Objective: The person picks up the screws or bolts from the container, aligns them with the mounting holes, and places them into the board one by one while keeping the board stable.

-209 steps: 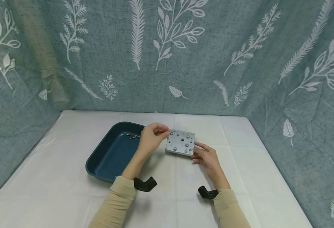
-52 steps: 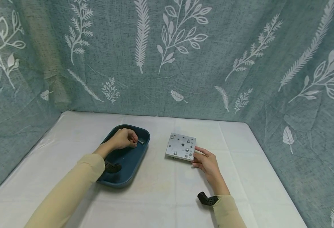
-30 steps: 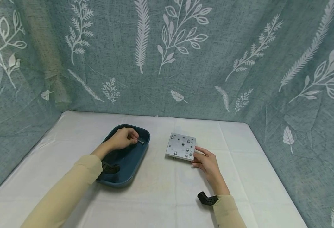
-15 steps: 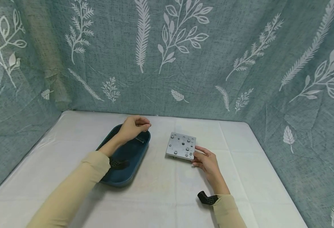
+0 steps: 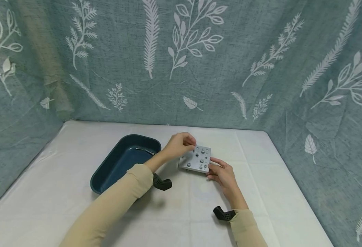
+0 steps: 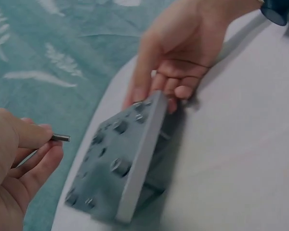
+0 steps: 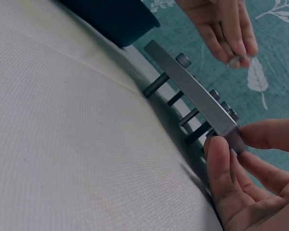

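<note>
A square grey metal plate (image 5: pixel 196 159) with several holes and screws rests on the white table, raised on screw shafts (image 7: pixel 192 117). My right hand (image 5: pixel 222 173) grips the plate's near right corner (image 7: pixel 231 134) with thumb and fingertips. My left hand (image 5: pixel 181 144) hovers over the plate's far left corner and pinches a small metal screw (image 6: pixel 60 138) between thumb and fingers. The plate (image 6: pixel 125 159) lies just right of that screw in the left wrist view.
A dark blue tray (image 5: pixel 123 161) stands left of the plate, with a couple of loose screws (image 5: pixel 143 150) at its far end. A leaf-patterned teal curtain (image 5: pixel 181 61) encloses the table on three sides. The white tablecloth (image 5: pixel 181 212) stretches toward me.
My left hand took a screw from the blue tray, lifted out and moved right to the plate's far left corner. My right hand stayed on the plate's corner.
</note>
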Available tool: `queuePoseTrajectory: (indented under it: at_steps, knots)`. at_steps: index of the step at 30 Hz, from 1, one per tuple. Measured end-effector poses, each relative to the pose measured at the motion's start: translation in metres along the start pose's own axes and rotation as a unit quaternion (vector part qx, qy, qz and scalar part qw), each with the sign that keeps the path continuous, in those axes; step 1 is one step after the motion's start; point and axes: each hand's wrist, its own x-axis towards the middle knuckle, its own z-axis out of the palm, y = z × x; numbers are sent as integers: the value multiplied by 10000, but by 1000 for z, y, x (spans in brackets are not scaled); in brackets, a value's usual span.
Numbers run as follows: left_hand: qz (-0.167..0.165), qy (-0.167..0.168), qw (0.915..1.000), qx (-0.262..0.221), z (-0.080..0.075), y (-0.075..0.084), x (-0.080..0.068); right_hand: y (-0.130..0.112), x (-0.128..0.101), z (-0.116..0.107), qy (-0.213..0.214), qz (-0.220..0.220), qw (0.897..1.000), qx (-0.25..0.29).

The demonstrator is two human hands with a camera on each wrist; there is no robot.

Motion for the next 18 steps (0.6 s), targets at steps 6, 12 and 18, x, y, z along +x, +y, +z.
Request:
queuePoseTrajectory:
  at_steps: [6, 12, 18]
  knots:
    - [50, -268, 9993, 238, 20, -1, 17, -2, -1, 2, -12, -10, 10000, 36]
    - [163, -517, 9978, 379, 33, -7, 21, -1, 0, 1, -2, 21, 9999, 108]
    - [355, -575, 9969, 393, 45, -11, 21, -2, 0, 1, -21, 7, 9999, 119]
